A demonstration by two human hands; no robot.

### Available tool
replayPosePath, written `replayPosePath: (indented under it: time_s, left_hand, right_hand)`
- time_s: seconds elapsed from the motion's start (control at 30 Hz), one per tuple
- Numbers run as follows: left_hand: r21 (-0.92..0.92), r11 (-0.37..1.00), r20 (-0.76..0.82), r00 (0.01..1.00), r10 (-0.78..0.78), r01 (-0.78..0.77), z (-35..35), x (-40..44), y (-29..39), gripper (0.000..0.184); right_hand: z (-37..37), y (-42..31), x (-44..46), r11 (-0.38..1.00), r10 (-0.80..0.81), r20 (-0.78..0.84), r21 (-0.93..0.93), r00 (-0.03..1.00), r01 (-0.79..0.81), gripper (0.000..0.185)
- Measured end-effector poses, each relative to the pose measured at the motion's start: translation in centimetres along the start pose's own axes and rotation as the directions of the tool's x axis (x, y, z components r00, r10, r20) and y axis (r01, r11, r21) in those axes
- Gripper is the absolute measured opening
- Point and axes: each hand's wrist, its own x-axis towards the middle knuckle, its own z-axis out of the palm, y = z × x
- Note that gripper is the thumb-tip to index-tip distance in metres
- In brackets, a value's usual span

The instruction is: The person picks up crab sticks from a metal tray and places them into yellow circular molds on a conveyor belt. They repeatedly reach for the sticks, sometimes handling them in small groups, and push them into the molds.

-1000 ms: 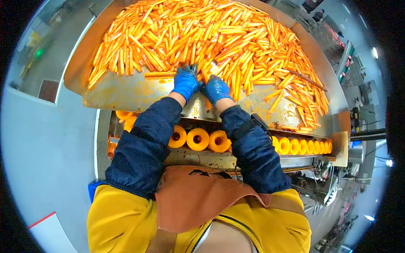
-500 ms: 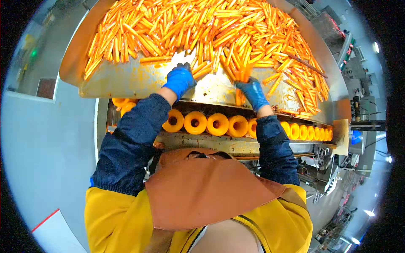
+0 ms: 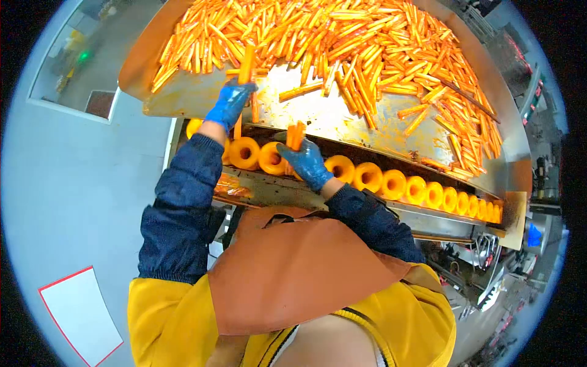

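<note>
Head camera, as I watch: two blue-gloved hands work here, the left hand (image 3: 229, 103) curled around glossy orange sticks (image 3: 247, 66) over the steel tray's (image 3: 183, 98) near left part, the right hand (image 3: 310, 164) wrapped about one short orange bundle (image 3: 296, 136) above the row of yellow-orange, funnel-mouthed cups (image 3: 358, 177). Slick coating or a loose grip could drop sticks; a tilted bundle might snag a rim. I count one long brown rod (image 3: 471, 100) far right, at least twelve cups; loose sticks defy counting.
</note>
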Motion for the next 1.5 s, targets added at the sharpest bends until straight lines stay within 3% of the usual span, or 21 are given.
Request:
replayPosePath:
  time_s: [0.03, 0.17, 0.2, 0.33, 0.43, 0.53, 0.63, 0.67, 0.8, 0.83, 0.93, 0.97, 1.0, 1.03, 1.07, 1.13, 1.17, 1.23, 1.4, 1.47, 1.5]
  left_hand:
    - [-0.157, 0.988, -0.03, 1.0, -0.004, 0.0, -0.7, -1.3, 0.3, 0.022]
    - [-0.351, 0.931, -0.109, 0.983, -0.147, 0.1, -2.9, -6.6, 0.8, 0.021]
    - [-0.397, 0.917, -0.122, 0.989, -0.088, 0.033, -3.2, -7.9, 0.3, 0.021]
    - [-0.469, 0.882, -0.256, 0.963, -0.087, -0.045, -3.7, -13.3, -0.5, 0.02]
    - [-0.491, 0.868, -0.346, 0.932, -0.111, -0.079, -4.5, -13.9, -4.0, 0.018]
    - [-0.329, 0.922, -0.239, 0.926, -0.292, 0.206, -4.9, -13.2, -7.6, 0.021]
    - [-0.289, 0.926, -0.248, 0.915, -0.318, 0.244, -3.8, -13.3, -9.3, 0.021]
    - [-0.346, 0.916, -0.248, 0.921, -0.3, 0.205, -3.6, -13.5, -9.5, 0.021]
    - [-0.615, 0.78, -0.253, 0.908, -0.336, 0.117, -3.1, -14.7, -8.8, 0.025]
    - [-0.706, 0.705, -0.24, 0.915, -0.325, 0.065, -3.1, -14.9, -8.3, 0.026]
    - [-0.779, 0.618, -0.319, 0.915, -0.249, -0.104, -3.1, -15.8, -6.6, 0.026]
    - [-0.755, 0.636, -0.376, 0.9, -0.223, -0.158, -3.7, -15.4, -7.5, 0.026]
    - [-0.751, 0.64, -0.381, 0.897, -0.222, -0.16, -3.7, -15.3, -7.1, 0.026]
    - [-0.745, 0.634, -0.435, 0.871, -0.227, -0.207, -4.0, -15.2, -6.4, 0.025]
    - [-0.735, 0.629, -0.486, 0.843, -0.228, -0.253, -4.3, -15.2, -5.8, 0.024]
    - [-0.701, 0.649, -0.494, 0.858, -0.144, -0.294, -5.3, -14.7, -5.9, 0.028]
    - [-0.691, 0.643, -0.513, 0.85, -0.116, -0.329, -5.7, -14.4, -5.7, 0.032]
    - [-0.673, 0.638, -0.548, 0.832, -0.09, -0.374, -6.0, -14.3, -4.7, 0.034]
    - [-0.628, 0.654, -0.608, 0.79, -0.073, -0.423, -7.2, -11.7, -6.0, 0.032]
    - [-0.642, 0.639, -0.606, 0.791, -0.084, -0.424, -7.7, -10.8, -7.4, 0.03]
    - [-0.658, 0.682, -0.542, 0.829, -0.134, -0.32, -8.2, -10.5, -8.9, 0.03]
  right_hand:
    - [-0.2, -1.1, -0.3, 0.99, 0.12, 0.001, 0.072, 0.993, -0.12, 0.028]
    - [1.1, 1.4, 1.3, 0.997, 0.043, 0.07, 0.06, 0.997, -0.048, 0.034]
    - [1.7, 1.7, 1.5, 0.997, 0.039, 0.078, 0.067, 0.996, -0.044, 0.034]
    - [3.5, 3.3, 1.9, 0.976, -0.108, 0.087, -0.181, 0.99, 0.122, 0.037]
    - [3.3, 4.4, 1.8, 0.957, -0.266, -0.02, -0.121, 0.964, 0.262, 0.03]
    - [2.2, 3.7, 1.3, 0.969, -0.232, 0.025, -0.081, 0.972, 0.233, 0.027]
    - [0.2, 3.0, 0.4, 0.947, -0.259, 0.031, -0.19, 0.965, 0.26, 0.027]
    - [-0.7, 2.8, 0.1, 0.934, -0.249, 0.044, -0.253, 0.968, 0.252, 0.028]
    - [-3.9, -3.0, -2.2, 0.969, 0.168, 0.133, -0.204, 0.977, -0.139, 0.028]
    - [-3.5, -0.3, -1.7, 0.996, -0.01, 0.134, -0.084, 0.991, 0.022, 0.031]
    - [-1.6, 1.6, -1.0, 0.986, -0.078, 0.207, -0.13, 0.975, 0.106, 0.034]
    - [-0.7, 0.3, -0.6, 0.975, 0.12, 0.28, -0.213, 0.952, -0.06, 0.035]
    - [1.2, 2.2, 0.1, 0.978, -0.124, 0.207, -0.141, 0.97, 0.155, 0.032]
    - [2.3, -0.1, 0.3, 0.996, -0.003, 0.277, -0.085, 0.961, 0.028, 0.032]
    - [2.9, -2.6, 0.5, 0.976, -0.02, 0.29, -0.202, 0.957, 0.082, 0.032]
    - [7.0, -1.2, 2.5, 0.967, -0.244, 0.238, -0.018, 0.94, 0.255, 0.034]
    - [7.3, -0.9, 3.0, 0.966, -0.249, 0.234, -0.009, 0.94, 0.258, 0.034]
    - [7.2, -3.3, 3.3, 0.833, -0.095, 0.41, -0.467, 0.907, 0.298, 0.037]
    - [2.8, 0.5, 2.3, 0.88, -0.251, 0.297, -0.328, 0.921, 0.345, 0.04]
    - [-0.7, -1.7, 0.7, 0.879, -0.195, 0.277, -0.375, 0.941, 0.293, 0.036]
    - [-2.6, -3.2, -0.5, 0.952, -0.065, 0.244, -0.277, 0.968, 0.133, 0.032]
